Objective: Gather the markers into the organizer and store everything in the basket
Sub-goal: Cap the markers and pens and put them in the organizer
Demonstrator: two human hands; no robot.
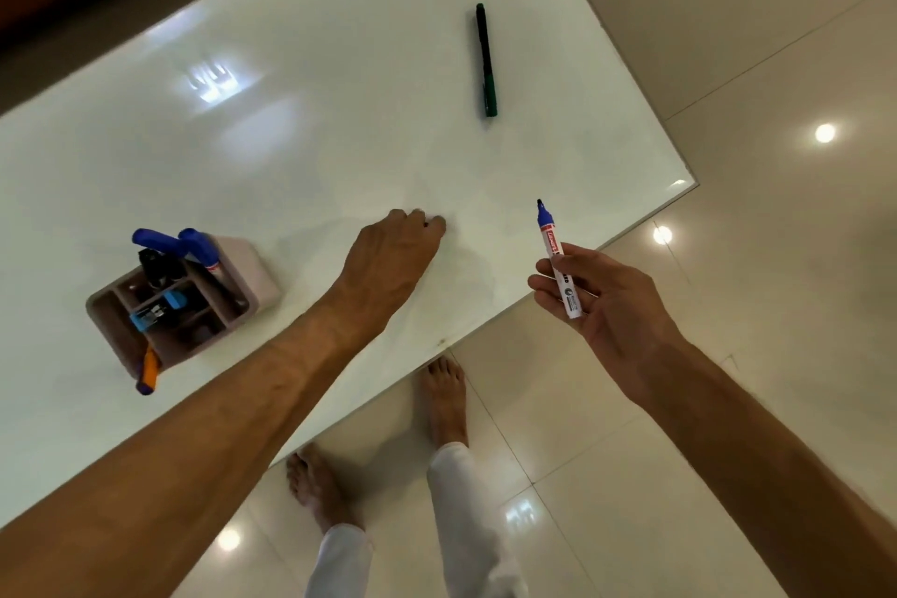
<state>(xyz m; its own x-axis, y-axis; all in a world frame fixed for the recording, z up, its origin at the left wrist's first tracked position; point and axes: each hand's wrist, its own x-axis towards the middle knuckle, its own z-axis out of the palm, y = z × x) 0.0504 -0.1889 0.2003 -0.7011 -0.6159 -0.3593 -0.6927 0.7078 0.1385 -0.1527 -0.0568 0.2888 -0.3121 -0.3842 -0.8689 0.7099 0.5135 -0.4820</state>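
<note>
My right hand (602, 301) holds an uncapped blue-and-white marker (556, 260) between thumb and fingers, tip pointing away, just off the table's near edge. My left hand (393, 253) rests on the white table (291, 151) with its fingers curled; whether they hold anything is hidden. A green marker (486, 59) lies farther back on the table. To the left stands the pale pink organizer (242, 279), with two blue-capped markers (179, 244), a black item and a blue sharpener in its compartments. An orange-and-purple item (148, 371) leans at its near corner.
The table's right and near edges drop to a glossy tiled floor (728, 403). My bare feet (444, 396) and white trouser legs stand beside the near edge. No basket is in view.
</note>
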